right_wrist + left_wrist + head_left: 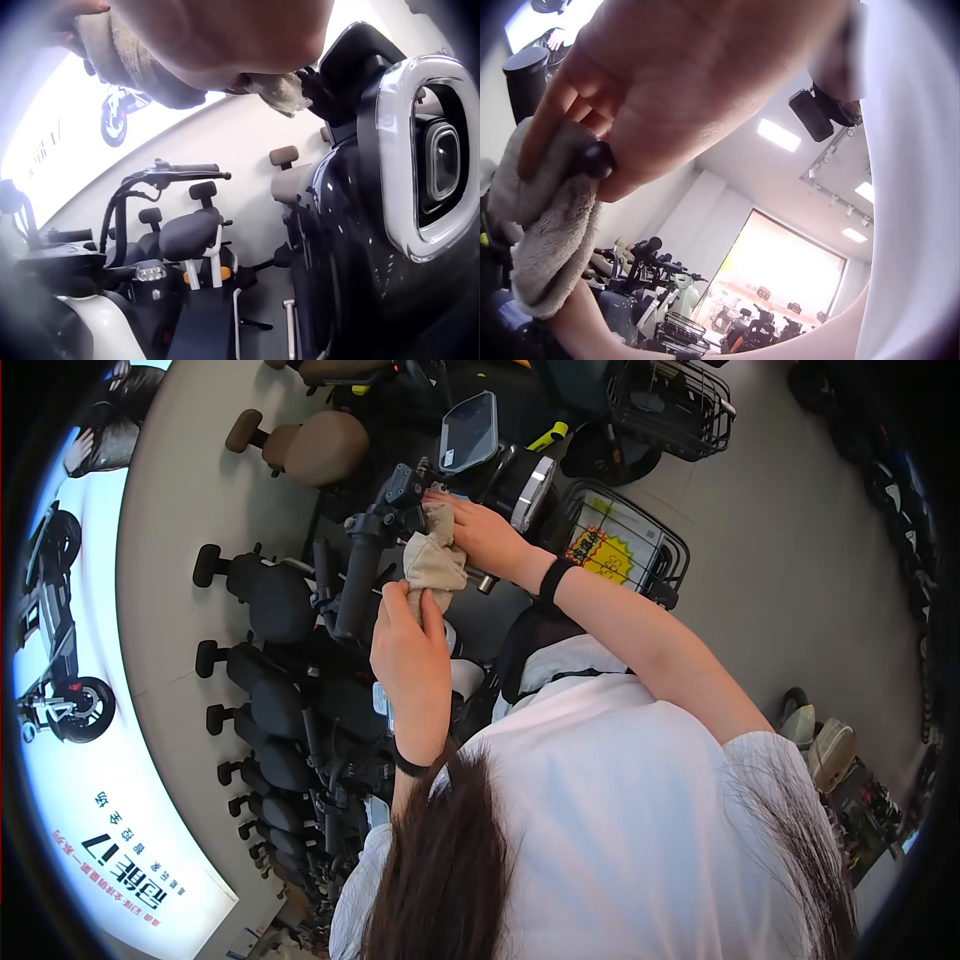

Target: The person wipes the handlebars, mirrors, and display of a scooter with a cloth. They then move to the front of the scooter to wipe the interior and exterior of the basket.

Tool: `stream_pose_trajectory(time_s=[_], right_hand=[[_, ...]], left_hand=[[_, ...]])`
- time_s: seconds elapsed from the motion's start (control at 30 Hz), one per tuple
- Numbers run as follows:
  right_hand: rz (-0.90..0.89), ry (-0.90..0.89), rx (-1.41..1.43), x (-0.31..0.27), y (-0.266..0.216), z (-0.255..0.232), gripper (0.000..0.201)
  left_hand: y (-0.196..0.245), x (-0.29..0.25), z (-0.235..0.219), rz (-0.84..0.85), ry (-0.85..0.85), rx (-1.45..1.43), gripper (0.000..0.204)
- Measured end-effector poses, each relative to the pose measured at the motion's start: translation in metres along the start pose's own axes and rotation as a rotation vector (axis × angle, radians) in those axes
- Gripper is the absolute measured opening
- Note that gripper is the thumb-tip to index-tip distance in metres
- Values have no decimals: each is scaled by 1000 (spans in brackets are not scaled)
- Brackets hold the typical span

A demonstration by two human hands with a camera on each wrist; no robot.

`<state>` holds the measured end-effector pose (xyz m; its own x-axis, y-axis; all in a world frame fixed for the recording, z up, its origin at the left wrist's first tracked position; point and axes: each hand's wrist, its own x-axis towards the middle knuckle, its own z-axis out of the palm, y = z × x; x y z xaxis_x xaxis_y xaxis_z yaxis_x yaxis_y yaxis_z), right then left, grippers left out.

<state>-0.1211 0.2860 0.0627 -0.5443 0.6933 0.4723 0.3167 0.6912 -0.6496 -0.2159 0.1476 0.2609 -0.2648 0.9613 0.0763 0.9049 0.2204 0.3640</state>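
Note:
A beige cloth (435, 565) is bunched at the handlebar of an electric scooter, beside its black grip (358, 590). My left hand (412, 670) pinches the lower end of this cloth between thumb and fingers. In the left wrist view, the black rounded tip of a lever (596, 160) pokes out of the folds near the thumb. My right hand (490, 542) holds the cloth's upper part, fingers reaching toward the black switch housing (405, 485). A cloth end (279, 91) sticks out beyond that hand in the right wrist view.
Right of the handlebar are the scooter's silver-rimmed headlight (535, 493) and a wire basket (655, 550) with a yellow sign. A rectangular mirror (470, 432) rises beyond my hands. Parked scooters with dark seats (275, 595) line the left, beside a lit poster wall (110, 820).

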Motion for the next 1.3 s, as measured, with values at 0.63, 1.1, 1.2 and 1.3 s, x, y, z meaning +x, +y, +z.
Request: stream_pose_trajectory(time_s=[0.63, 1.1, 1.2, 1.3], right_hand=[[-2, 247, -392, -2, 23, -111, 29], [357, -98, 54, -11, -5, -29, 41], [610, 104, 102, 8, -10, -50, 37], [517, 264, 381, 20, -6, -51, 36]], left_hand=[[6, 31, 15, 81, -1, 98, 22], [2, 32, 23, -2, 57, -10, 25], [0, 31, 25, 0, 87, -26, 26], [-1, 31, 26, -9, 86, -41, 27]])
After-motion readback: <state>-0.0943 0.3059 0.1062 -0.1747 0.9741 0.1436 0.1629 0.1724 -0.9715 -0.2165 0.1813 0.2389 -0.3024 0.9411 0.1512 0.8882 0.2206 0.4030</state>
